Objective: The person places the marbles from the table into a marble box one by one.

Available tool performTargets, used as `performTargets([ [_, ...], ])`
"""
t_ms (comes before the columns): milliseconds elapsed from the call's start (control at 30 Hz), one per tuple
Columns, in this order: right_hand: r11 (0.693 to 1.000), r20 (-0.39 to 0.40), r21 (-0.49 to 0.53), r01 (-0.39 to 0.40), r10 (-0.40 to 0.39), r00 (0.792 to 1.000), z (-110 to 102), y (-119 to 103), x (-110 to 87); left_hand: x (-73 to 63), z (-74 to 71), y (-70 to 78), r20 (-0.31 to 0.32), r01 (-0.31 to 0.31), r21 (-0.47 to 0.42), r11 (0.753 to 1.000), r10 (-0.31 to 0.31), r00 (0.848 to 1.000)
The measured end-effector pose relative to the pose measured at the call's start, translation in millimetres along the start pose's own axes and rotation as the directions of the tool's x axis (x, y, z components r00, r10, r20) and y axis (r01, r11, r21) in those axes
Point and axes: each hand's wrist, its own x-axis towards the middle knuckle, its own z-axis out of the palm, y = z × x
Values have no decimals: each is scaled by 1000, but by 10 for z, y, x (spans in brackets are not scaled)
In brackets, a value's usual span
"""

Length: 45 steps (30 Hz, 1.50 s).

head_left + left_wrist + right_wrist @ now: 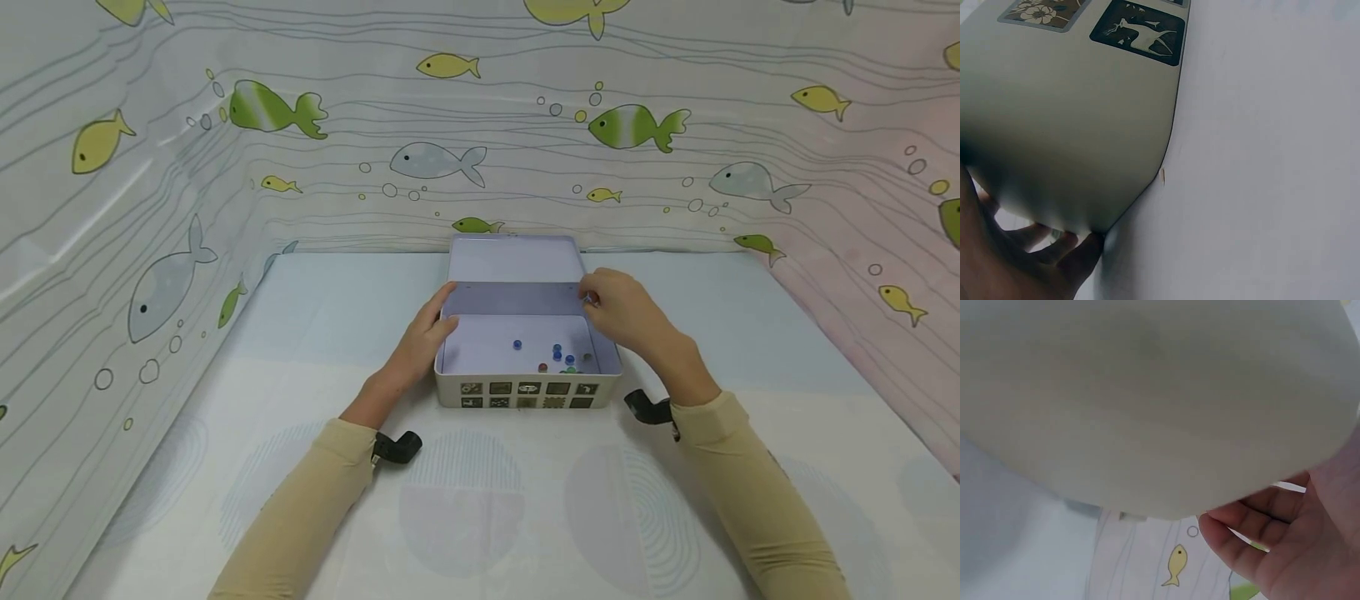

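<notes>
An open tin box (pixel 528 392) with a pale lilac inside and small dark pictures on its front stands in the middle of the table. Its hinged lid (pixel 517 258) is tipped back. Several small marbles, mostly blue (pixel 517 344), lie inside, most toward the front right; a red marble (pixel 543 367) is among them. My left hand (pixel 420 337) grips the left wall near the back corner, thumb at the rim. At the back right corner, my right hand (pixel 626 310) holds the edge with curled fingers (pixel 1235 550); anything small between its fingertips is hidden.
The box rests on a pale table cover (pixel 337 317) with faint circle patterns. Behind and at both sides rises a wall covering (pixel 517 108) printed with fish. A black wrist camera (pixel 399 447) is strapped to the left sleeve, another camera (pixel 647 407) to the right.
</notes>
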Motion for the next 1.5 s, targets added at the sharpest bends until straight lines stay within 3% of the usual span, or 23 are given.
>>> performTargets([
  [200, 998, 63, -11, 57, -56, 996, 102, -67, 1, -15, -20, 51, 22, 12, -21, 1000, -11, 1000],
  [467, 990, 158, -11, 143, -139, 978, 325, -133, -12, -119, -91, 335, 52, 49, -13, 999, -48, 997],
  [800, 987, 198, 10, 159, -158, 967, 421, -255, -56, -4, -13, 15, 15, 8, -3, 1000, -8, 1000],
  [1233, 994, 307, 32, 104, -109, 945, 431, -279, -40, 16, -21, -5, 9, 12, 7, 1000, -12, 1000],
  [1500, 995, 301, 32, 99, -104, 948, 430, -269, -40, 9, -7, 5, 12, -2, -10, 1000, 2, 1000],
])
